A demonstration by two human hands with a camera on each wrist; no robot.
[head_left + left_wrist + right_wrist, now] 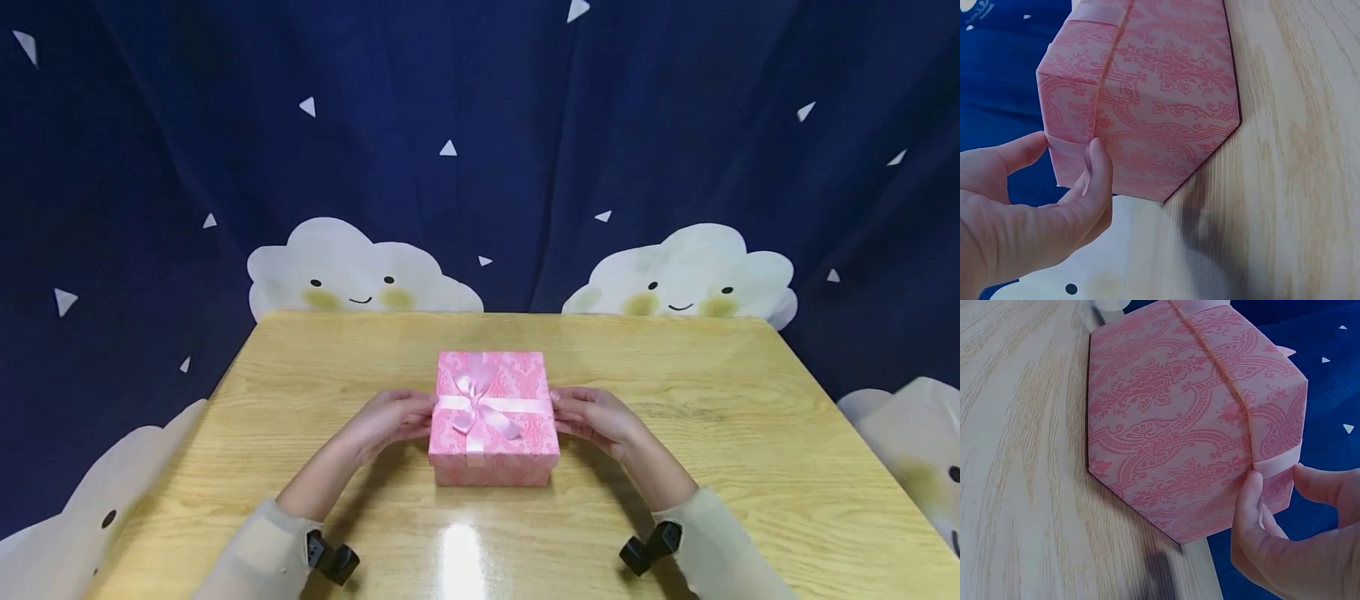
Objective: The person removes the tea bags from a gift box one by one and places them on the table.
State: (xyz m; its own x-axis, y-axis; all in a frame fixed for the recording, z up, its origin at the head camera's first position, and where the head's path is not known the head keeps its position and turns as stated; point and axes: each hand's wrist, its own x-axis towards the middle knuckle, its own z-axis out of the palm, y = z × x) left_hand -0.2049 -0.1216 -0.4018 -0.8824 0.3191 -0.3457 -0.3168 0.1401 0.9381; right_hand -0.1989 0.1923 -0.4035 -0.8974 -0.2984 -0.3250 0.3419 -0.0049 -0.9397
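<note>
A square pink gift box [491,476] with a damask pattern stands on the wooden table. Its lid [522,377] sits over the base, and a pale pink ribbon with a bow [477,404] crosses the top. My left hand [388,422] pinches the lid's left side at the ribbon; in the left wrist view the thumb is at the upper edge and a fingertip at the lower rim. On the opposite side, my right hand [597,417] pinches the lid the same way, thumb above and fingers at the rim. The box's inside is hidden.
The light wooden table [315,358] extends around the box. Behind and beside it hangs a dark blue curtain [480,192] with white triangles and smiling clouds. A small black device [333,560] is on the left sleeve, and another [651,547] on the right.
</note>
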